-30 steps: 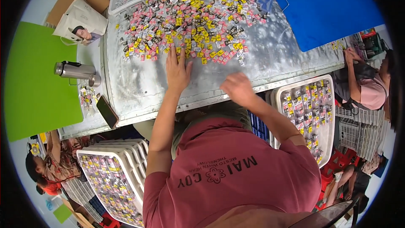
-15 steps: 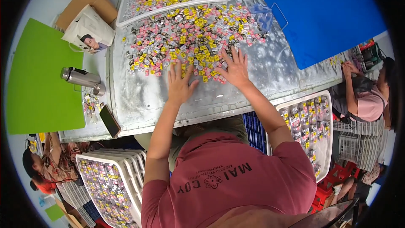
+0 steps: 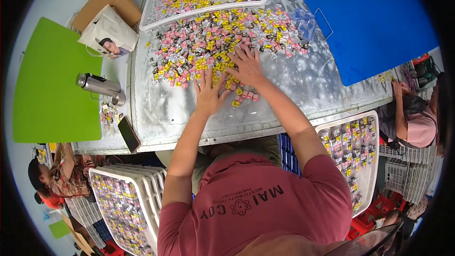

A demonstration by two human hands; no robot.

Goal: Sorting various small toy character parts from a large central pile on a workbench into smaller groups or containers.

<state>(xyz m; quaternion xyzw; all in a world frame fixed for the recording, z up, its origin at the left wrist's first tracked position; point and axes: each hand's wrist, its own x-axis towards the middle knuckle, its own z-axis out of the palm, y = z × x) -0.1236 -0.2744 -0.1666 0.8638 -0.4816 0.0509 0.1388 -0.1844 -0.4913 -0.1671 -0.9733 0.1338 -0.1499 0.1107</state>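
Note:
A wide heap of small, flat, square pieces (image 3: pixel 189 42) in pink, yellow, black and white covers the middle of the grey metal table (image 3: pixel 163 116). My left hand (image 3: pixel 209 96) lies palm down at the heap's near edge, fingers spread over the closest pieces. Just to its right and a little farther in, my right hand (image 3: pixel 247 69) rests flat with its fingers apart on the pieces. Neither hand grips anything. A small cluster of loose pink, yellow and black pieces (image 3: pixel 246 96) lies nearer to me, below the right hand.
Behind the heap stands a white tray (image 3: pixel 263 1) of similar pieces. A blue board (image 3: pixel 369 23) is at right, a green board (image 3: pixel 57 85) at left. A steel flask (image 3: pixel 102 85) and phone (image 3: pixel 128 133) are on the left. Filled trays (image 3: pixel 362 199) flank me; co-workers sit either side.
My right hand has moved left, closer to my left hand. Several pieces now lie apart from the heap on the near side. The whole view has shifted slightly.

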